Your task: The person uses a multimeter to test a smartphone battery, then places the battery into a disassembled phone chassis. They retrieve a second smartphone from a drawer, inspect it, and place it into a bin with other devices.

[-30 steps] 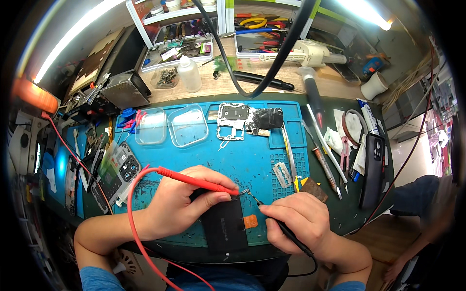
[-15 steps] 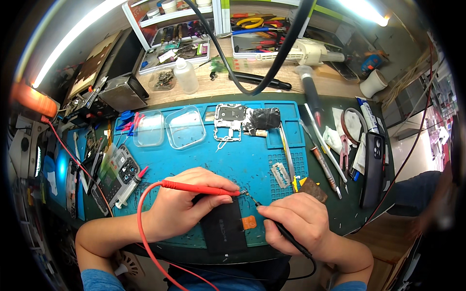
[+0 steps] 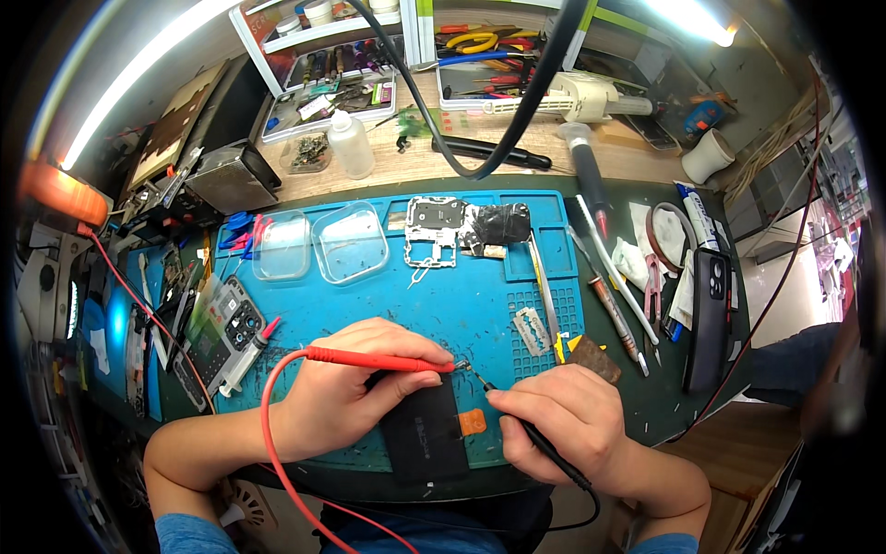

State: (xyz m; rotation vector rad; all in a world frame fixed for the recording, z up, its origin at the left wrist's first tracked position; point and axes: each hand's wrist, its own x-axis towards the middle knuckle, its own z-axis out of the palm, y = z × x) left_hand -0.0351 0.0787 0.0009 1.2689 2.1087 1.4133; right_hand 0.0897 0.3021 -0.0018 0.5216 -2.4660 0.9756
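Blue work mat (image 3: 461, 305) on cluttered, tool-strewn repair bench (image 3: 443, 166).

Red probe (image 3: 369, 359) w/ red lead in left hand (image 3: 355, 388); black probe (image 3: 535, 439) in right hand (image 3: 563, 425). Black battery (image 3: 425, 434), orange tab, near centre. Blue work mat (image 3: 461, 305). Far left: two clear lids (image 3: 318, 245). Right: black phone (image 3: 709, 319). Far: white bottle (image 3: 352, 143).

This is an electronics repair workshop. The desk (image 3: 646, 406) carries a blue work mat (image 3: 480, 305) with opened phone parts (image 3: 434, 226) and tweezers (image 3: 544, 286). Behind it stand trays of hand tools (image 3: 332, 78), a small solvent bottle (image 3: 351, 143) and a hot-air tool (image 3: 591, 97). Red and black test probes are also there.
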